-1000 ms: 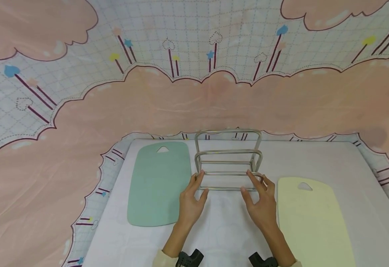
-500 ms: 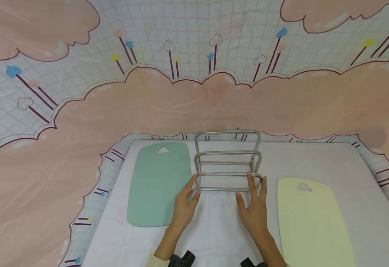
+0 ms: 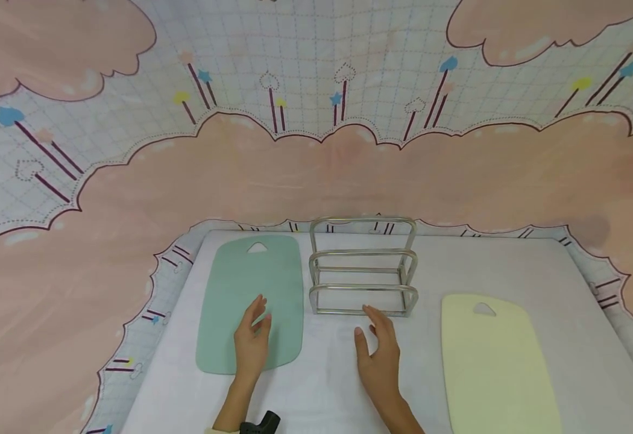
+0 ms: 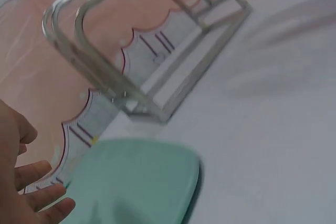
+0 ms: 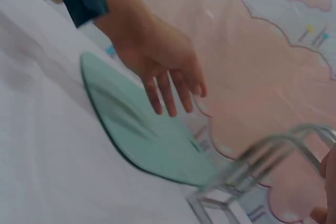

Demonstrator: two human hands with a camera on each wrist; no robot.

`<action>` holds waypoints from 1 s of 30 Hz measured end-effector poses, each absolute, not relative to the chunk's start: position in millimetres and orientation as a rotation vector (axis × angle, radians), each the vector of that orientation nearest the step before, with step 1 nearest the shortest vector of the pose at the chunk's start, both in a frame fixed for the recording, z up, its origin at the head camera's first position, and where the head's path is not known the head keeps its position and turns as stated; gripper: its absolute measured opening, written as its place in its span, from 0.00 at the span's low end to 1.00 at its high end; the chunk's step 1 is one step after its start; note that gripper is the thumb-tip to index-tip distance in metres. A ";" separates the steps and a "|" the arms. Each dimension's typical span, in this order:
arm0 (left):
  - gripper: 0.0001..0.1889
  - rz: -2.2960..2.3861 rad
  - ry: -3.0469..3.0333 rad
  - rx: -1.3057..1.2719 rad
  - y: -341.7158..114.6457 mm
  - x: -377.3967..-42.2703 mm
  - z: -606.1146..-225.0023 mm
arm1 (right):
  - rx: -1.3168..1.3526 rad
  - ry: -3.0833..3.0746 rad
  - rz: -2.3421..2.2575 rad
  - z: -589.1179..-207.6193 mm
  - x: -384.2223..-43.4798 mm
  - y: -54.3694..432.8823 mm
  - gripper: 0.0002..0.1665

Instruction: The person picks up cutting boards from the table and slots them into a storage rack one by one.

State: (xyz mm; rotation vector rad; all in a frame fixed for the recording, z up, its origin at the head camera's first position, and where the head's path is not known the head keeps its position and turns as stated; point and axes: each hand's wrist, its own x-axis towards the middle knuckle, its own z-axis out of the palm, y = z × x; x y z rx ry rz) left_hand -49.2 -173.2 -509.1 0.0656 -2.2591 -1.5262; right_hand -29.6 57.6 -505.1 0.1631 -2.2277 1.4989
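Note:
A silver metal wire rack (image 3: 363,287) with several upright loops stands near the back of the white surface. To its left lies a green cutting board (image 3: 224,289) with a triangular hole near its top. My left hand (image 3: 251,346) hovers over that board with relaxed fingers and holds nothing; the right wrist view also shows this hand (image 5: 163,51) above the board. In front of the rack is my right hand (image 3: 378,361), fingers loosely bent and nothing in them. Whether its fingertips touch the rack's front bar cannot be told. A pale yellow cutting board (image 3: 495,361) lies at the right.
The boards and rack are on a white tabletop (image 3: 327,386). Behind and around it hangs or lies a peach cloth (image 3: 295,175) printed with clouds and a grid pattern. A black camera mount (image 3: 260,423) sits on the left wrist.
Both hands have left the rack's front sides. The left hand moved left and down over the green board; the right moved left and slightly toward me. The rack stays in its place.

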 end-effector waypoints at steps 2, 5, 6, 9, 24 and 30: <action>0.22 -1.471 -2.277 0.114 -187.1 -50.4 -520.2 | 0.227 -2.261 1.540 -507.1 -26.5 46.2 0.25; 0.22 -1.420 -2.298 0.167 -205.5 -51.1 -529.8 | 0.332 -2.305 1.598 -511.5 -22.9 31.5 0.23; 0.21 -1.410 -2.304 0.183 -210.7 -51.2 -530.8 | 0.368 -2.314 1.607 -513.3 -22.2 27.1 0.23; 0.21 -1.392 -2.317 0.213 -224.6 -51.3 -532.5 | 0.447 -2.335 1.636 -518.2 -21.1 15.0 0.22; 0.20 -1.256 -2.383 0.395 -282.2 -52.9 -532.6 | 0.534 -2.599 1.824 -535.6 -21.9 -24.8 0.25; 0.21 -1.278 -2.407 0.453 -293.5 -69.5 -526.9 | 0.496 -2.592 1.916 -543.0 -23.6 -28.1 0.28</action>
